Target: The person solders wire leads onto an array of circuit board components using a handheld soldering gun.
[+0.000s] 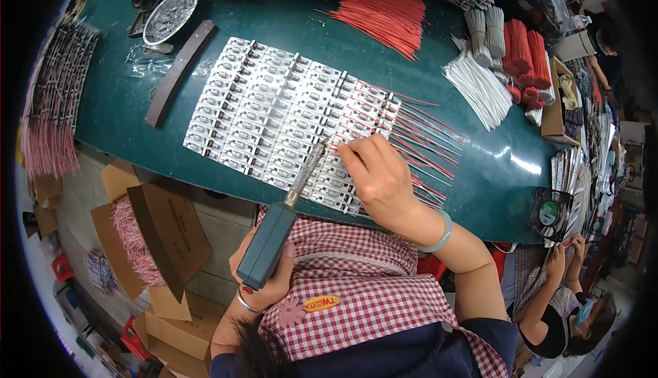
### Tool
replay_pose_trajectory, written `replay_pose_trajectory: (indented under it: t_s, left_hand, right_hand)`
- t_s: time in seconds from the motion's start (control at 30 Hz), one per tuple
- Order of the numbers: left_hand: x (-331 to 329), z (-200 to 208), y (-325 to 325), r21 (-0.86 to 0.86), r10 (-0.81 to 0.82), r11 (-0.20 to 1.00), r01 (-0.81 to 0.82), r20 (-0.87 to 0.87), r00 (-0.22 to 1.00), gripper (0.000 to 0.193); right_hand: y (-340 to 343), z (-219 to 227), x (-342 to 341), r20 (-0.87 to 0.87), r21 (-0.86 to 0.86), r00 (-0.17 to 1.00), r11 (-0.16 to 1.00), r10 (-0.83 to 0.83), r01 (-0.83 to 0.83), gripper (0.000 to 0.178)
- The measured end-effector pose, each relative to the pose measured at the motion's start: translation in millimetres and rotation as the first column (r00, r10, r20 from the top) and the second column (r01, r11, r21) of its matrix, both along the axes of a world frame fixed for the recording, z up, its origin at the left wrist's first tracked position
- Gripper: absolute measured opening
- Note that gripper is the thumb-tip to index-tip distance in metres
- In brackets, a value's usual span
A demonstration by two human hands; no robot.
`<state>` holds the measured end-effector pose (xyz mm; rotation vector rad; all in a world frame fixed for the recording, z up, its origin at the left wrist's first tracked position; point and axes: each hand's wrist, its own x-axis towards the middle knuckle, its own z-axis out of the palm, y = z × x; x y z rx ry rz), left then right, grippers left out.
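Observation:
My left hand (277,285) is wrapped round the dark green body of a soldering iron (269,242), whose metal tip reaches up and right onto a white panel of small circuit boards (257,111). Close beside that tip, my right hand (384,180) pinches with thumb and forefinger over the panel; a thin wire seems to be between them, its full length hidden by the fingers. Red and white wires (428,135) run from the panel's right-hand boards out over the green table (473,193).
Loose red wires (382,13) lie at the back, white wires (478,89) and bundles to the right. A metal dish (171,17) and a dark bar (179,73) sit left. Stacked wired boards (51,97) stand far left. Cartons (171,234) are below; a co-worker (548,309) sits right.

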<state>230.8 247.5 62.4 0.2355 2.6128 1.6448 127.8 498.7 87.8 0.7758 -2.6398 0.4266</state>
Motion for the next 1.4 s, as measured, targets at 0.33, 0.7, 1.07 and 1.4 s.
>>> replay_pose_trajectory:
  t_s: [0.33,0.7,1.07,1.4]
  left_hand:
    - [-0.8,0.3,-0.2,0.002,0.014,1.0,-0.014,-0.082,0.997,0.023]
    - [-0.8,1.1,-0.3,0.046,-0.013,0.999,0.012,0.018,1.0,0.024]
    - [-9.7,9.9,6.1,-0.003,-0.028,1.0,0.028,-0.048,0.998,0.02]
    - [5.9,-9.8,-2.5,0.023,0.019,1.0,-0.017,-0.059,0.998,0.023]
  right_hand:
    - [-2.4,0.3,8.9,-0.017,-0.103,1.0,0.995,-0.004,0.002,0.038]
    - [-2.5,-7.2,9.5,-0.014,-0.064,1.0,0.998,0.015,-0.016,0.03]
    - [-3.9,-8.1,8.7,-0.02,-0.036,1.0,0.999,0.021,-0.022,0.033]
    - [-4.0,-7.4,8.5,-0.019,-0.032,1.0,0.999,0.016,-0.016,0.032]
